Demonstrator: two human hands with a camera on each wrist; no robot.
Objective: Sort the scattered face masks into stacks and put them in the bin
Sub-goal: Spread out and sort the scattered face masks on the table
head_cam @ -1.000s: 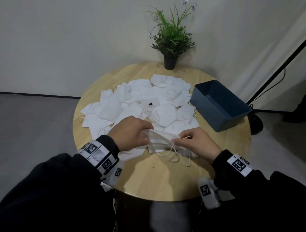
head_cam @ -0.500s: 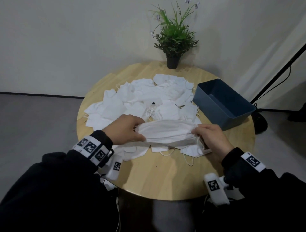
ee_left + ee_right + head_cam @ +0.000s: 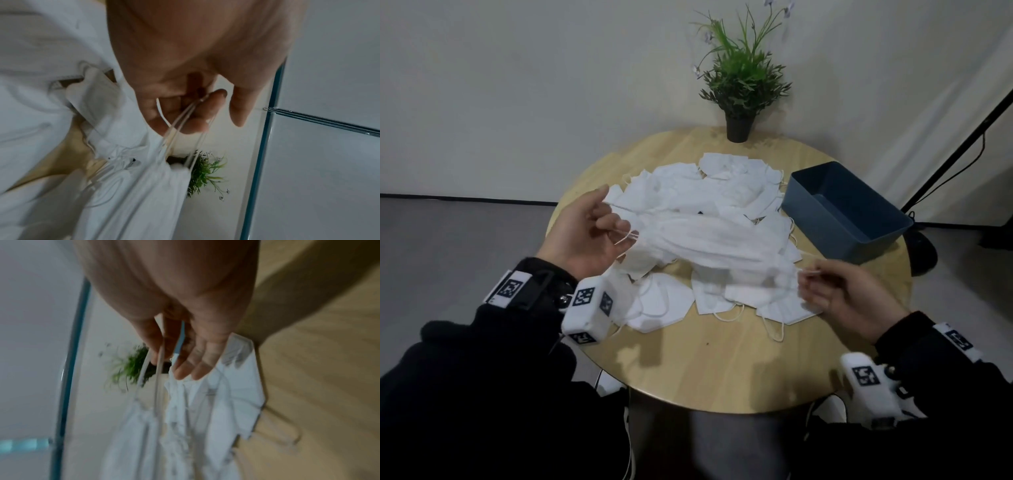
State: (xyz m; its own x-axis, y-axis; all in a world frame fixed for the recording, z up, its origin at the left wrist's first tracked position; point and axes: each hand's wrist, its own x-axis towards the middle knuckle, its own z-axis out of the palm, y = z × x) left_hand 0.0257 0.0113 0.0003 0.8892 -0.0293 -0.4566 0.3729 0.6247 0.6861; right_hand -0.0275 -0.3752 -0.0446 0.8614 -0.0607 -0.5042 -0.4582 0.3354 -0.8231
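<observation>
Each grip, left hand [image 3: 585, 236] and right hand [image 3: 840, 296], pinches ear loops [image 3: 185, 116], stretching the masks [image 3: 709, 243] between them, likely to line them up.

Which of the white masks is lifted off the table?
The mask bundle stretched by its ear loops between left hand and right hand; the others lie flat.

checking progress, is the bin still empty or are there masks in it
Empty as far as the head view shows: the bin interior is bare blue; the masks lie outside.
</observation>
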